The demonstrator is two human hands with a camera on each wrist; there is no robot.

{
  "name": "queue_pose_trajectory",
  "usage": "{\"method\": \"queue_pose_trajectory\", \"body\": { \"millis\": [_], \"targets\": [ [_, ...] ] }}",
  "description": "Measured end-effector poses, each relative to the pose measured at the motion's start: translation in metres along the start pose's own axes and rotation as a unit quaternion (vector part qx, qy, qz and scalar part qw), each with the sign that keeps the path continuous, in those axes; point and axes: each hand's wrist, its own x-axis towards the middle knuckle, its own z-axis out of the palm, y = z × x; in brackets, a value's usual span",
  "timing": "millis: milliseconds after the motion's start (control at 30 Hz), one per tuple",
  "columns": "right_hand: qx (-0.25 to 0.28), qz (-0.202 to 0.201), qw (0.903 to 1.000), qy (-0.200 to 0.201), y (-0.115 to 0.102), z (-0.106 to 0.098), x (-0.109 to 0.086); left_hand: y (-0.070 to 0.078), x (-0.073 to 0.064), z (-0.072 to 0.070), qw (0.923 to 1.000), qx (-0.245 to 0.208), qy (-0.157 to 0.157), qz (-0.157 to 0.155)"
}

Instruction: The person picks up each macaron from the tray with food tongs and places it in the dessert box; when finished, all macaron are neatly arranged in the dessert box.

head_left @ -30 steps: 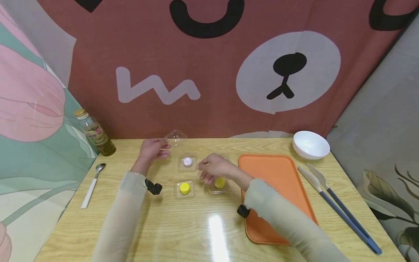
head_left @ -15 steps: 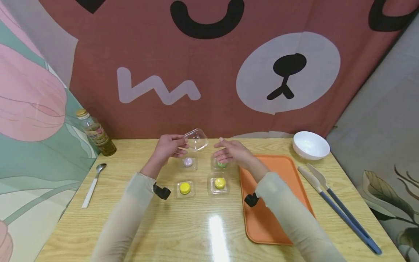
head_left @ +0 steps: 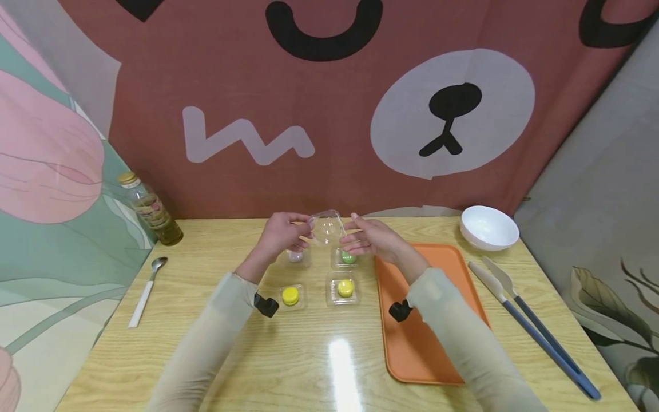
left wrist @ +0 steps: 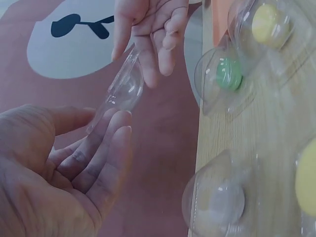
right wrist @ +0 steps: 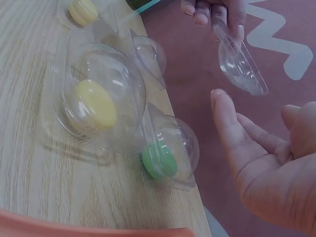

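Observation:
My left hand (head_left: 284,233) pinches a clear domed plastic lid (head_left: 328,230) by its edge, held up above the far part of the table. My right hand (head_left: 374,236) reaches to the lid's other side, fingers extended; the right wrist view (right wrist: 269,163) shows a gap between its fingertips and the lid (right wrist: 239,64). Below lie macarons in clear plastic cases: a green macaron (head_left: 348,257), a lilac macaron (head_left: 295,256) partly hidden by my left hand, a right yellow macaron (head_left: 345,288) and a left yellow macaron (head_left: 290,296). Domes cover the green and right yellow ones.
An orange tray (head_left: 427,343) lies right of the cases. Beyond it are a white bowl (head_left: 489,228) and blue-handled tongs (head_left: 535,329). At the left stand a bottle (head_left: 154,212) and a spoon (head_left: 146,294). A printed curtain (head_left: 334,183) hangs behind the table.
My left hand has carried the lid rightward. My right hand has left the right yellow macaron's case and moved up and right, to beside the lid.

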Motion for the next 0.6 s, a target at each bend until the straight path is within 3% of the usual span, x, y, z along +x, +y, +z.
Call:
{"method": "queue_pose_trajectory", "body": {
  "millis": [267, 600],
  "targets": [
    [0.0, 0.003, 0.9998, -0.018, 0.003, -0.002, 0.001, -0.001, 0.004, 0.012, 0.9988, 0.02, -0.044, 0.0],
    [0.007, 0.007, 0.9998, -0.02, 0.006, -0.001, -0.001, -0.005, 0.004, 0.019, 0.9977, -0.01, -0.067, -0.006]
  ]
}}
